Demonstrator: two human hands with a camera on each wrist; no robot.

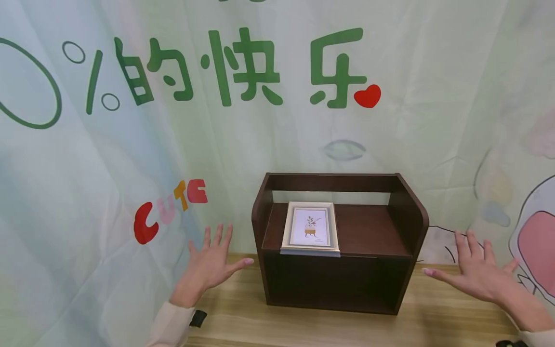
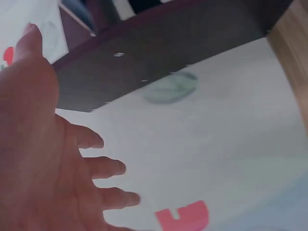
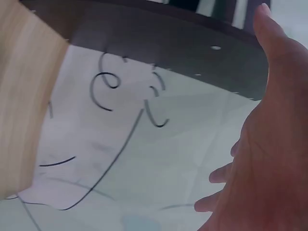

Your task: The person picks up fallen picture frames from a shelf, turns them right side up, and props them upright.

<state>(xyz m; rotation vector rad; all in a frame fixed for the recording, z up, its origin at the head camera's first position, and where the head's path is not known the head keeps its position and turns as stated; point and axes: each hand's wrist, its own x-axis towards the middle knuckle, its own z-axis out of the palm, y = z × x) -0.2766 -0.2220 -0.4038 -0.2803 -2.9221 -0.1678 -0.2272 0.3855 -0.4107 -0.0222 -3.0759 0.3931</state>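
A dark brown two-tier shelf stands on the wooden table in the head view. On its upper board, toward the left, lies a framed picture of a potted plant, its front edge at the board's lip. To the left of the shelf my left hand is held in the air, fingers spread and thumb toward the shelf. My right hand mirrors it on the other side, also spread and holding nothing. Both wrist views show the shelf's side panels beyond the thumbs, apart from the hands.
A pale green printed curtain with green characters hangs behind and at the left. The wooden table extends in front of the shelf and to both sides. The shelf's lower compartment is dark inside.
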